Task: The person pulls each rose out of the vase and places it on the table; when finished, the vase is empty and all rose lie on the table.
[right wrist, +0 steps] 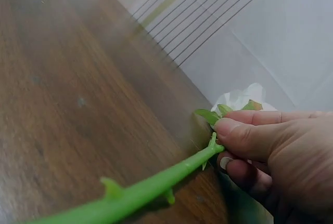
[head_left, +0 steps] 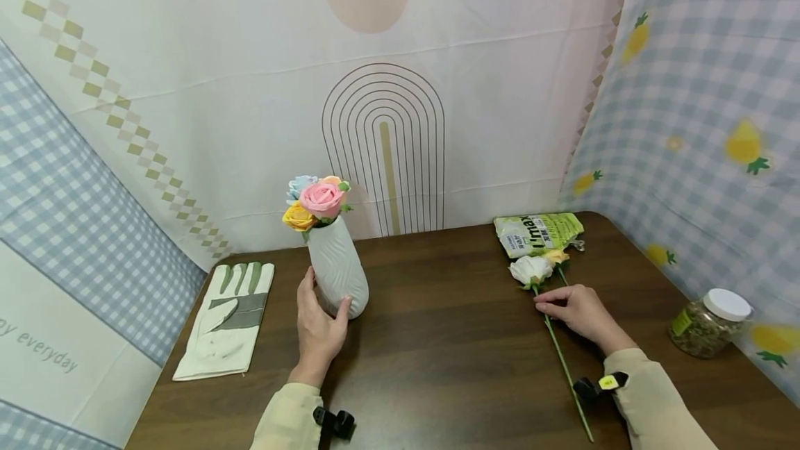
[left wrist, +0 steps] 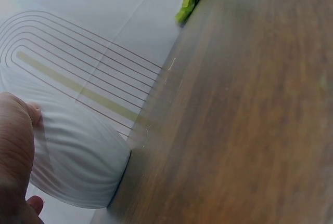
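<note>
My left hand (head_left: 320, 332) grips the lower part of a white ribbed vase (head_left: 339, 266), thumb on one side and fingers on the other. The vase leans to the left and holds several artificial roses, with a pink rose (head_left: 321, 198) in front, a yellow rose (head_left: 298, 217) and a blue one (head_left: 301, 186). My right hand (head_left: 584, 311) pinches the green stem (right wrist: 156, 180) of a white rose (head_left: 530, 271) between thumb and fingers, just below the bloom. Beside that bloom is a pale yellow flower (head_left: 555, 256), its stem partly hidden behind the hand.
A pair of white and grey work gloves (head_left: 225, 325) lies at the table's left edge. At the back right lies a green snack bag (head_left: 537, 233). A clear jar with a white lid (head_left: 709, 325) stands near the right edge. Patterned cloth (head_left: 487, 123) hangs behind the table.
</note>
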A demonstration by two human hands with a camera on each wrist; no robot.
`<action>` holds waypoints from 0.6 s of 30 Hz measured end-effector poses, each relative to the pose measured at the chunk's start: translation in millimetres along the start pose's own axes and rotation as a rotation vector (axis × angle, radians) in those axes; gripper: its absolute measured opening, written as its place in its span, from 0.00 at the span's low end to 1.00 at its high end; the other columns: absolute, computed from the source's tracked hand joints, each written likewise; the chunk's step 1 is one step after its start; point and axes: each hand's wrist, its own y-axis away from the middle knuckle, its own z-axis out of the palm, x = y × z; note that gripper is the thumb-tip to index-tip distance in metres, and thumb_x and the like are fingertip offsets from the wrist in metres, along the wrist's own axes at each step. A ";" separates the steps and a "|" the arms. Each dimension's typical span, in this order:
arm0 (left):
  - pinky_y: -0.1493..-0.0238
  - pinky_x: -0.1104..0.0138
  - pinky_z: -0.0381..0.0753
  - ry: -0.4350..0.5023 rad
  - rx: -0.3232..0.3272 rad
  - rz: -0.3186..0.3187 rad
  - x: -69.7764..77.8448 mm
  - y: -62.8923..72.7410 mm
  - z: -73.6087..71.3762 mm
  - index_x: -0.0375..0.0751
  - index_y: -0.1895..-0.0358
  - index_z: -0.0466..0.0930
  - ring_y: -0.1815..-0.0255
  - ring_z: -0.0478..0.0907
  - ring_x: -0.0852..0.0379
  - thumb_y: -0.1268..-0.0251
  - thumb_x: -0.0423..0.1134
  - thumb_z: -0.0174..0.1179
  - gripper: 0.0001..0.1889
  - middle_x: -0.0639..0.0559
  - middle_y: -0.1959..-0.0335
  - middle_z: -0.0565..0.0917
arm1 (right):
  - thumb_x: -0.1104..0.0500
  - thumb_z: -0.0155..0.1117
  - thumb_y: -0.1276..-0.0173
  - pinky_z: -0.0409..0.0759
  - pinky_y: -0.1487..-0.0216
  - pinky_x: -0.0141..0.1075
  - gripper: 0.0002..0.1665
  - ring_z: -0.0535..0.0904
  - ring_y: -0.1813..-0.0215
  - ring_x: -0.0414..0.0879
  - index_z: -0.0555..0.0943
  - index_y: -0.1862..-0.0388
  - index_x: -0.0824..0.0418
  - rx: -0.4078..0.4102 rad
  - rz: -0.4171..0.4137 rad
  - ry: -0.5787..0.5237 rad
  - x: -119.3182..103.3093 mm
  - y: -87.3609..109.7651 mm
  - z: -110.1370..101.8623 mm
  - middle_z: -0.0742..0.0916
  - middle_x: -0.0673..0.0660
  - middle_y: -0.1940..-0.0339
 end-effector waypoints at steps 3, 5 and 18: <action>0.37 0.52 0.64 0.003 -0.007 -0.016 -0.6 0.5 0.0 0.35 0.27 0.53 0.35 0.65 0.45 0.48 0.35 0.70 0.46 0.36 0.35 0.65 | 0.51 0.71 0.39 0.80 0.59 0.39 0.09 0.84 0.57 0.47 0.90 0.61 0.51 0.007 -0.018 0.015 -1.2 0.2 -0.7 0.89 0.49 0.63; 0.37 0.52 0.64 0.006 -0.012 -0.025 -0.8 0.9 -0.1 0.36 0.27 0.52 0.34 0.64 0.46 0.47 0.36 0.70 0.46 0.36 0.35 0.65 | 0.51 0.70 0.39 0.80 0.60 0.40 0.09 0.84 0.57 0.48 0.90 0.61 0.51 0.009 -0.021 0.014 -1.5 0.4 -0.7 0.89 0.50 0.63; 0.37 0.52 0.64 0.005 -0.002 -0.011 -1.7 0.5 1.0 0.36 0.27 0.52 0.35 0.65 0.45 0.48 0.35 0.70 0.46 0.36 0.35 0.65 | 0.51 0.70 0.39 0.81 0.60 0.42 0.10 0.84 0.58 0.46 0.90 0.60 0.52 0.039 0.014 0.034 2.6 0.9 -4.9 0.89 0.50 0.64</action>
